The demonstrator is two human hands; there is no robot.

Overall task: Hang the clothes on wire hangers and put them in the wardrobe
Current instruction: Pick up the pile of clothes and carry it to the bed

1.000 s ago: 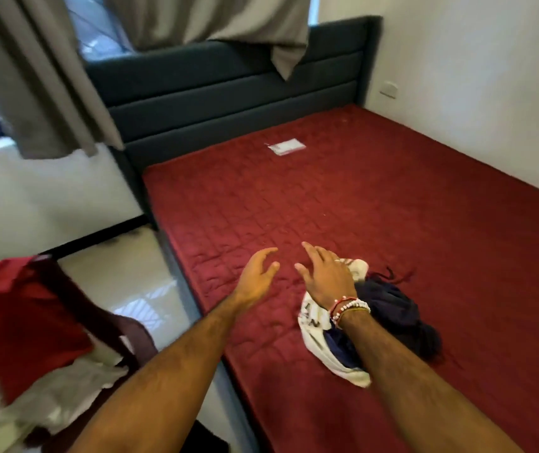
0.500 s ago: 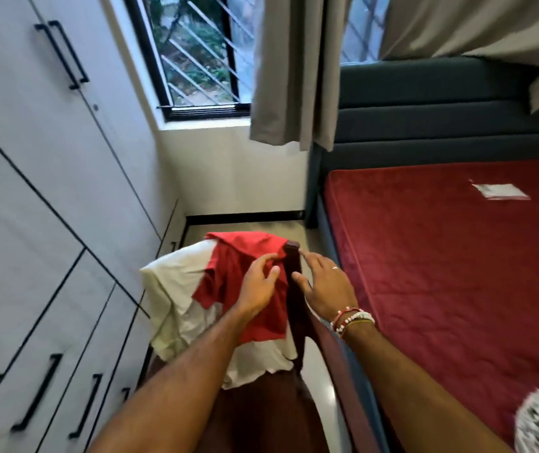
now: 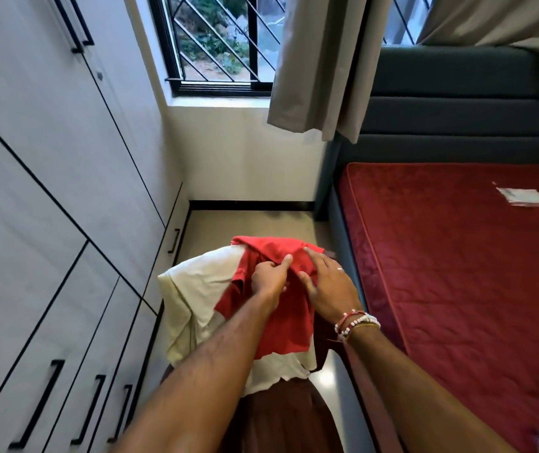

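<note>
Red garment [image 3: 289, 331] pinched by left hand [image 3: 269, 278]; right hand [image 3: 330, 289] flat on it.

Left hand [image 3: 268, 280], right hand [image 3: 330, 289]: two. Red garment [image 3: 289, 331], cream garment [image 3: 202, 282]: two. One mattress [image 3: 457, 273]. One window [image 3: 215, 40].

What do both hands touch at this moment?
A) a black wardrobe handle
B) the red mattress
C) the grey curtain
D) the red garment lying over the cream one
D: the left hand pinches a fold of the red garment and the right hand lies on it, with the cream garment underneath.
</note>
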